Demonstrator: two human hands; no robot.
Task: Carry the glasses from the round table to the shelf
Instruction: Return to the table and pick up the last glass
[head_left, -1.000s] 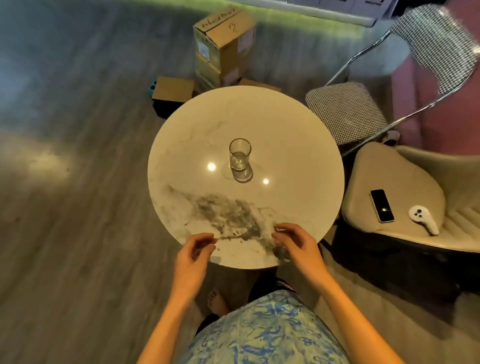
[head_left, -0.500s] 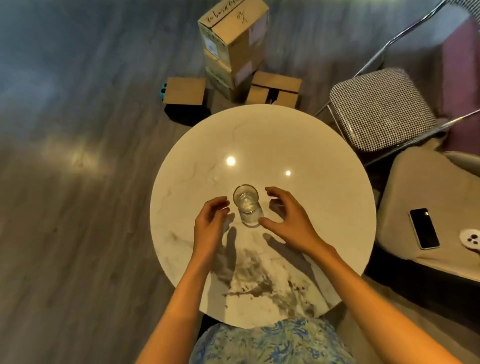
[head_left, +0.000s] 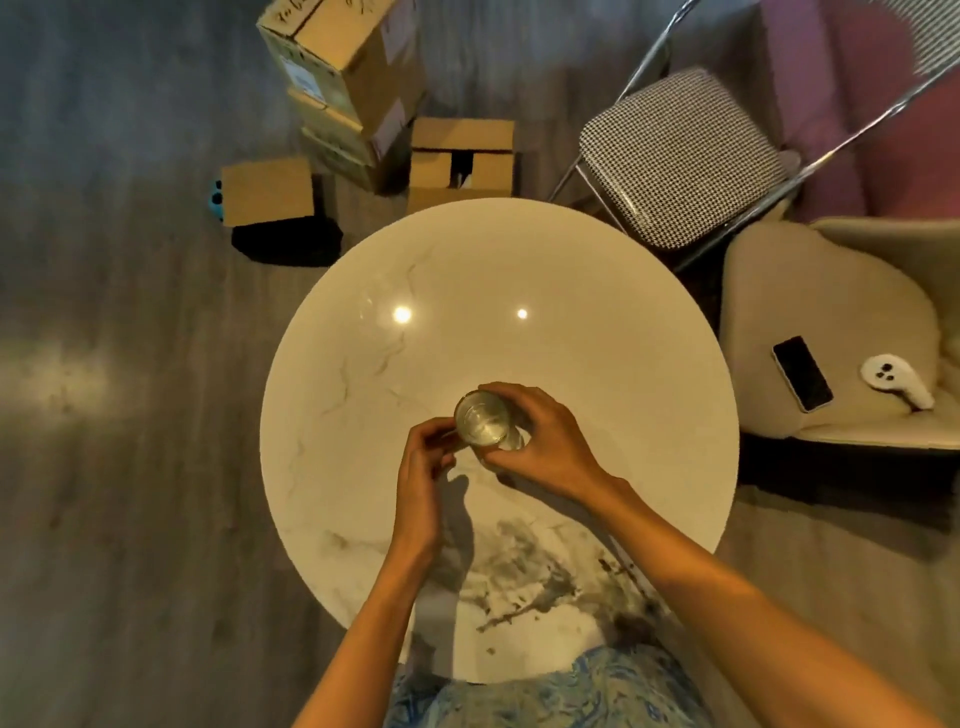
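Clear glass tumbler on a glossy, dark-veined marble-look tabletop. Behind it: matt brown cardboard boxes and a houndstooth cloth chair seat on shiny metal tubing.

1 clear cylindrical drinking glass is upright, seen from above, near the middle of the round white marble table, slightly toward its grey-veined near edge. The right hand wraps its right side. The left hand has curled fingertips at its left side.
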